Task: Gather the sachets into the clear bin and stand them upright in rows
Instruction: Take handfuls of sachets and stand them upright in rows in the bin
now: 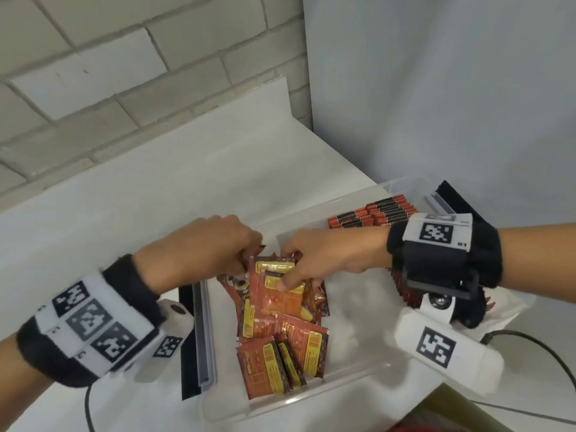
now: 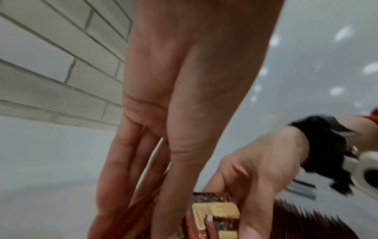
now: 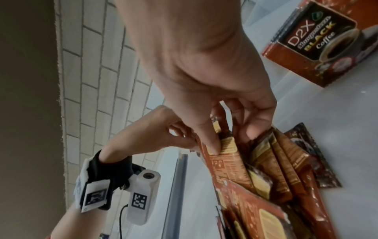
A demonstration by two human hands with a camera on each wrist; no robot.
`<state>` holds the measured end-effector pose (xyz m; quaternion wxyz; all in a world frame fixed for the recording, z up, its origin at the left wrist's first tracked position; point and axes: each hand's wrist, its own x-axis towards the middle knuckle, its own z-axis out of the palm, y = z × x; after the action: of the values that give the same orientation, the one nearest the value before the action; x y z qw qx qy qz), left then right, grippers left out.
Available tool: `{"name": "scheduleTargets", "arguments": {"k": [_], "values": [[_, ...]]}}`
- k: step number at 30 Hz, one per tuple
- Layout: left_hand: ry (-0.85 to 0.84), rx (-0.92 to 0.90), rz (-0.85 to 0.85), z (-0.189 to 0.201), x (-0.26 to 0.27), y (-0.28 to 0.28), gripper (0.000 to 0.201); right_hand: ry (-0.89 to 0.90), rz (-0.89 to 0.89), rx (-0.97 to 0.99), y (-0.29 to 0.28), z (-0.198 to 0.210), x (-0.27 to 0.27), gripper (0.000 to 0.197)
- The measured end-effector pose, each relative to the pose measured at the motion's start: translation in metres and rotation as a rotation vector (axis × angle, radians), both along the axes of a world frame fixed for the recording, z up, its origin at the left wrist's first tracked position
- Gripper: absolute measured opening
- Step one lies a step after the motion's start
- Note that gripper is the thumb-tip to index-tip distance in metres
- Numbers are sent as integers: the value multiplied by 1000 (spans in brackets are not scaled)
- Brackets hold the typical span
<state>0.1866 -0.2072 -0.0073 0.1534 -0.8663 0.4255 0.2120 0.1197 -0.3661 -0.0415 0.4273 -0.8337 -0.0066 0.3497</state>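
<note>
Fingers (image 1: 288, 283) of both hands pinching sachets (image 1: 274, 294) (top edges), clear bin (image 1: 311, 397) half bare

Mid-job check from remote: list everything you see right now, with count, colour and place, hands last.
clear bin: one, transparent plastic, on the white counter, centre.
loose sachets: a heap, exact count unclear, red-brown with yellow panels, lying in the bin's left part.
upright sachets: tidy rows, red-brown, at the bin's far right end.
coffee box: one, black and red, on the counter, seen from the right wrist view.
counter: white, under a grey brick wall.
left hand: grips the tops of several sachets.
right hand: pinches the same bunch, thumb on a yellow panel.
</note>
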Motion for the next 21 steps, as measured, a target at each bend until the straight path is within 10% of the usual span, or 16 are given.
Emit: {"name": "scheduleTargets", "arguments": {"k": [10,21], "values": [[451,-533,326,59,16,20,17,-77,-364,563,-25,22,-8,29],[879,-1019,761,22,-10,-47,34,-27,-801,994,-48,23,-28,25]]}}
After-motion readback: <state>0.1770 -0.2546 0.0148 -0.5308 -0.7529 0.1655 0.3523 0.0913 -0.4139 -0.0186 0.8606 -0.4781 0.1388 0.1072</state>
